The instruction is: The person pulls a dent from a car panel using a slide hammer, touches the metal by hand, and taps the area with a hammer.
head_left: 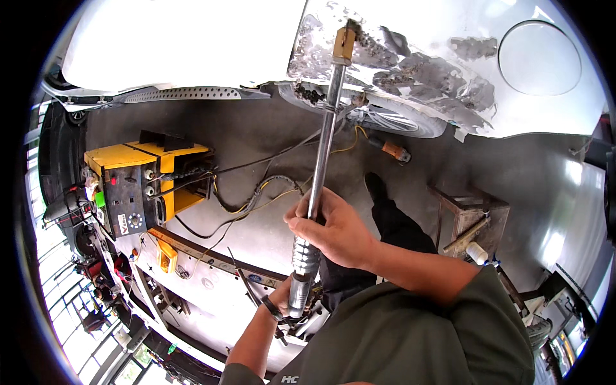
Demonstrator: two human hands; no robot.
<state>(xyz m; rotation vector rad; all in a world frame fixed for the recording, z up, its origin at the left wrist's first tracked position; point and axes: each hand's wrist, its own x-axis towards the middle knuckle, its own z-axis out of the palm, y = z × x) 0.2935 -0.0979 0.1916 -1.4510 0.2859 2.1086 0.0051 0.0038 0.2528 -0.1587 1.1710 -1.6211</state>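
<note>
A long metal slide hammer (pixel 327 138) runs upward from my body to the car's white side panel. Its brass-coloured tip (pixel 344 46) meets a scraped, bare-metal patch (pixel 420 80) on that panel. My right hand (pixel 337 228) is wrapped around the shaft just above a coiled spring (pixel 305 255). Below the spring is the thick metal rear end (pixel 298 295). My left hand (pixel 281 296), with a dark band at the wrist, is right beside that rear end; its fingers are hidden behind the tool.
A yellow welding machine (pixel 122 157) stands at left, with dark cables (pixel 269 157) trailing across the floor. An orange-bodied power tool (pixel 393 151) lies near the car's wheel (pixel 398 122). At right is a metal stand (pixel 478 208). A round fuel flap (pixel 539 58) sits right of the patch.
</note>
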